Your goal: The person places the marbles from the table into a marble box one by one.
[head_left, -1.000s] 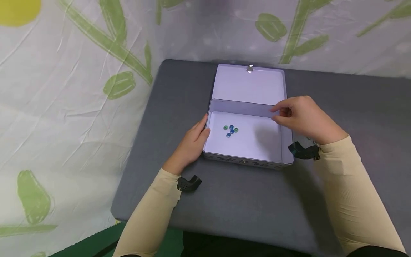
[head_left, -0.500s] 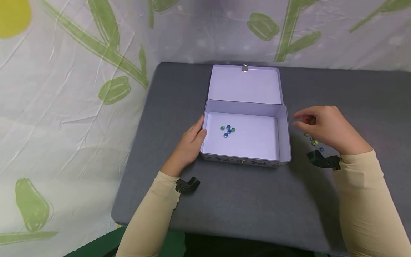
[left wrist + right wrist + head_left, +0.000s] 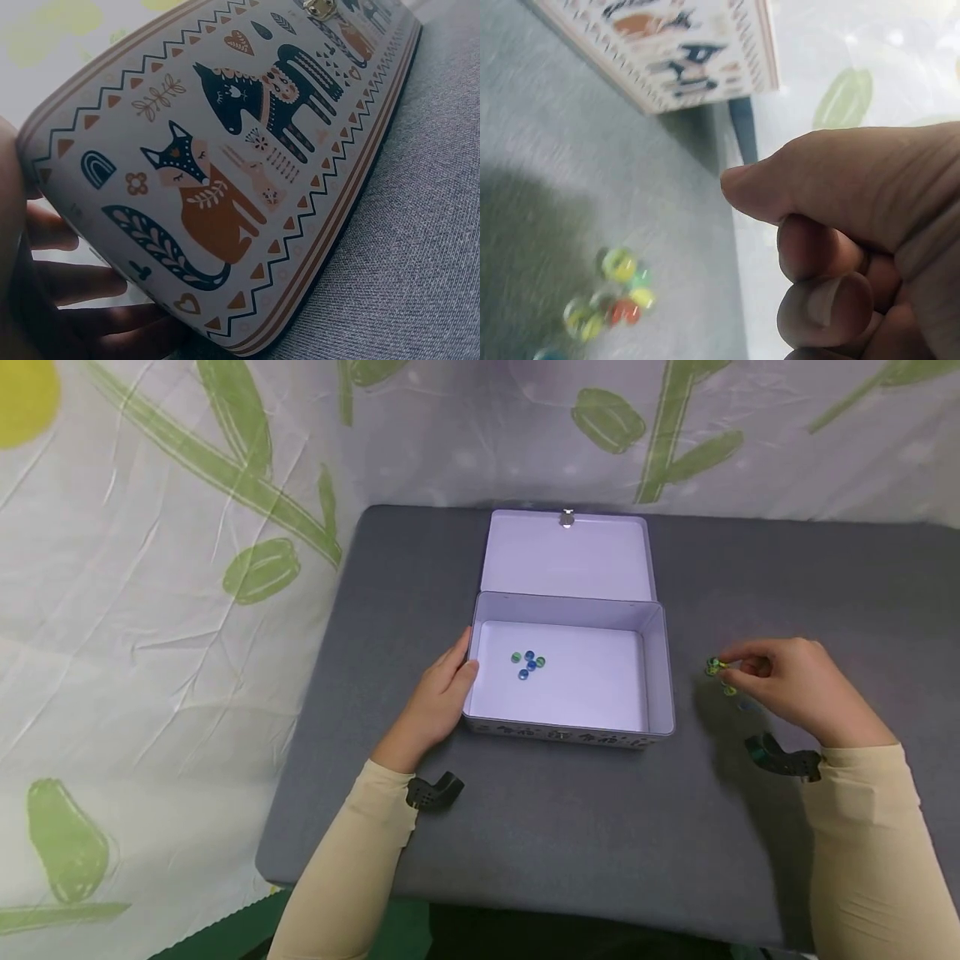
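Observation:
A shallow tin box (image 3: 555,732) stands on the table with its lid (image 3: 566,556) hinged back behind it. Inside, blue and green marbles (image 3: 530,665) cluster left of centre. My left hand (image 3: 426,703) holds the box's left side, thumb at the rim and fingers against the outer wall; that view shows the fingers (image 3: 82,281) beside a printed fox. Right of the box, my right hand (image 3: 795,681) hovers over loose marbles (image 3: 715,667), thumb and index apart. In the right wrist view nothing sits between its fingers, and yellow, green and red marbles (image 3: 622,311) lie beyond them.
The grey table (image 3: 570,827) extends on all sides of the box. Its left and front edges show in the head view. A white cloth wall (image 3: 450,435) with green plant shapes stands behind and to the left.
My right hand has moved from above the box's right side, right and nearer, to the loose marbles. My left hand stays on the box. The view shifts slightly.

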{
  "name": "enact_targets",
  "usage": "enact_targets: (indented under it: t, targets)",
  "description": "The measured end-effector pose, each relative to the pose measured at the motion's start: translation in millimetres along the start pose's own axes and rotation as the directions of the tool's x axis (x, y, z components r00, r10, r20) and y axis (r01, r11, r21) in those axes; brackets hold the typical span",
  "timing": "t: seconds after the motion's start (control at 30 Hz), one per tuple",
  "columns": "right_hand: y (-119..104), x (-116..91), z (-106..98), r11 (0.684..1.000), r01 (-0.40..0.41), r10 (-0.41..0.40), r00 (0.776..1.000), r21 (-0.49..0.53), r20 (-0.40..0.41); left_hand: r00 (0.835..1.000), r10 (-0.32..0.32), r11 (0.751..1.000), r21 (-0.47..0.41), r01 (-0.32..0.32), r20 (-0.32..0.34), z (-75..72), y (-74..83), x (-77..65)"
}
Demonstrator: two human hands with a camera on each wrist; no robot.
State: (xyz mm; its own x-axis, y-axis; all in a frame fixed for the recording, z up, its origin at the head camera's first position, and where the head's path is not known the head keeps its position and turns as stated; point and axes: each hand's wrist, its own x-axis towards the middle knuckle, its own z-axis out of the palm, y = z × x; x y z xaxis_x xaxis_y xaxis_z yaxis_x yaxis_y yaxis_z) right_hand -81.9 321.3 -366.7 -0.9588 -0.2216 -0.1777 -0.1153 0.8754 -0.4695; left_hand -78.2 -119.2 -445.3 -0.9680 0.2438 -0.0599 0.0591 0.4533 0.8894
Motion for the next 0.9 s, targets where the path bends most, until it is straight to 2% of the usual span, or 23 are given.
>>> enact_targets:
  t: [0.23, 0.5, 0.73, 0.9]
  targets:
    - [18, -11, 5, 0.998, -0.057, 0.057, 0.998, 0.005, 0.002, 1.0, 0.001, 1.0, -0.001, -0.001, 0.005, -0.2, 0.6, -1.4]
    - [41, -23, 13, 0.998, -0.061, 0.061, 0.998, 0.005, -0.014, 1.0, 0.003, 1.0, -0.015, -0.003, 0.003, -1.2, 1.6, -2.1]
    - [49, -32, 21, 0.994, -0.108, 0.108, 0.994, 0.011, 0.0, 1.0, -0.001, 1.0, -0.022, 0.001, 0.002, -1.2, 1.5, -1.8]
    - [50, -33, 26, 0.995, -0.103, 0.103, 0.995, 0.019, -0.009, 1.0, 0.004, 1.0, -0.026, -0.004, 0.004, -0.6, 1.8, -2.1]
